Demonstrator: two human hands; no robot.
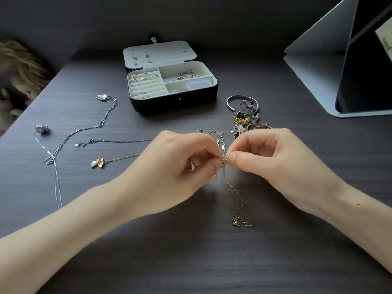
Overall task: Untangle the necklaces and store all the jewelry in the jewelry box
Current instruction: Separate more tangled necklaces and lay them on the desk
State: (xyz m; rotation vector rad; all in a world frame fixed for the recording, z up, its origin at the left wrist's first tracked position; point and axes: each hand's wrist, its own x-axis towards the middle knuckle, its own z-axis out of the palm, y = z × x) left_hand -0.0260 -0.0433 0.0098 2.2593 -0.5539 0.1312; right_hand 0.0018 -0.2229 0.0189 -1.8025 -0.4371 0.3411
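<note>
My left hand [176,166] and my right hand [275,160] meet at the table's middle, both pinching a knot in a thin gold necklace chain [230,187]. The chain hangs down to its clasp [236,221] on the table. Behind the hands stands the open black jewelry box [176,102], with rings, small earrings and bangles in its white compartments. To the left lie a silver chain necklace [84,129], a thin silver necklace with a pendant [42,129], a fine silver chain [114,141] and a gold leaf and pearl pendant [97,162].
A pile of mixed jewelry with silver bangles [244,115] lies right of the box. A folded stand holding a dark screen [350,81] occupies the far right. A blurred plush object [19,77] sits beyond the table's left edge. The dark wood table [191,262] stretches toward me.
</note>
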